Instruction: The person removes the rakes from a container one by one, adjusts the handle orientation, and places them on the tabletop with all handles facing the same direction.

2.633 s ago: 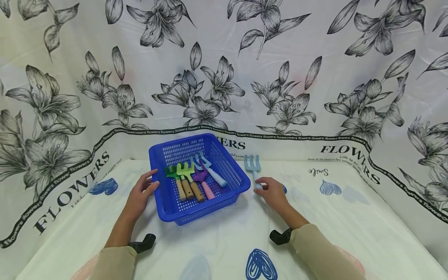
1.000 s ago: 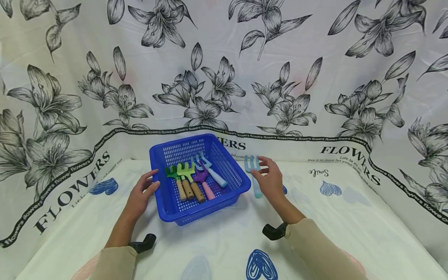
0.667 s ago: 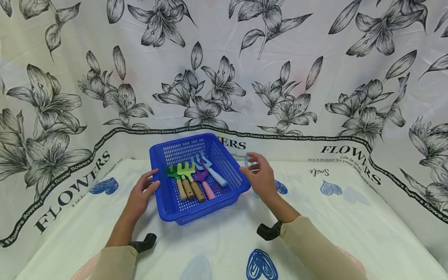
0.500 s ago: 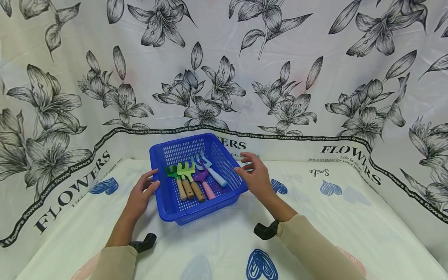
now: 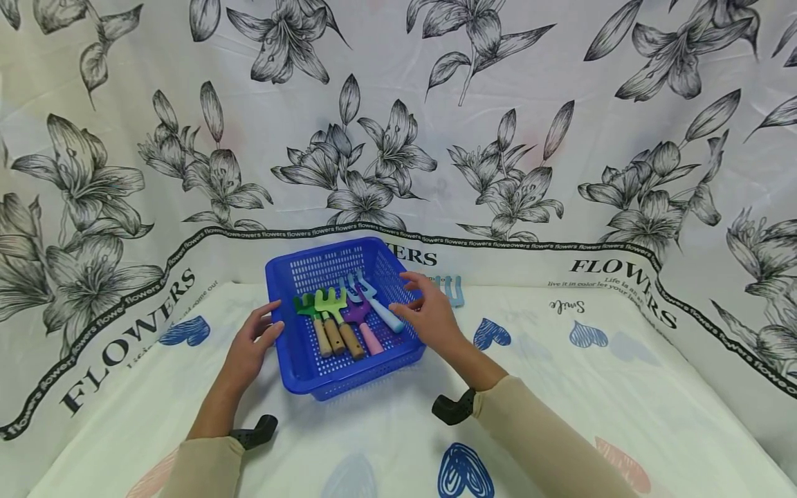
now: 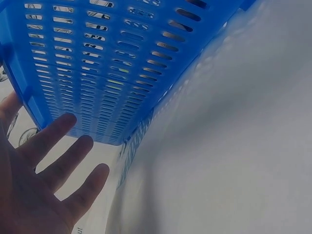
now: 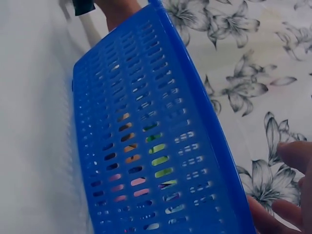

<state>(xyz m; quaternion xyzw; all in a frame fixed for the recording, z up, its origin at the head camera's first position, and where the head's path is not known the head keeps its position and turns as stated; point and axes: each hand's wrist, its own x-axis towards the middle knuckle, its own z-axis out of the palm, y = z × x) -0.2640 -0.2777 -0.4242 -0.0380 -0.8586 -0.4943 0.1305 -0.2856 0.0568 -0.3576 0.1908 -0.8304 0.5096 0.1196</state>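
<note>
The light-blue garden fork (image 5: 376,304) lies in the blue basket (image 5: 292,373), probably light, stiff and slippery, so the middle of its handle (image 5: 387,317) suits a pinch, while the right hand (image 5: 434,319), fingers parted, hangs nearby and the left hand (image 5: 246,344), fingers extended, touches the basket's rim.

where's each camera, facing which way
Head: on the head, facing forward and down; blue slotted plastic basket, left hand, right hand, beige fabric sleeves show.
Left wrist: worn there, facing the basket's outer wall; left hand shows.
Right wrist: likewise, facing another wall; right hand, part of left arm.
Both wrist views share the basket.
</note>
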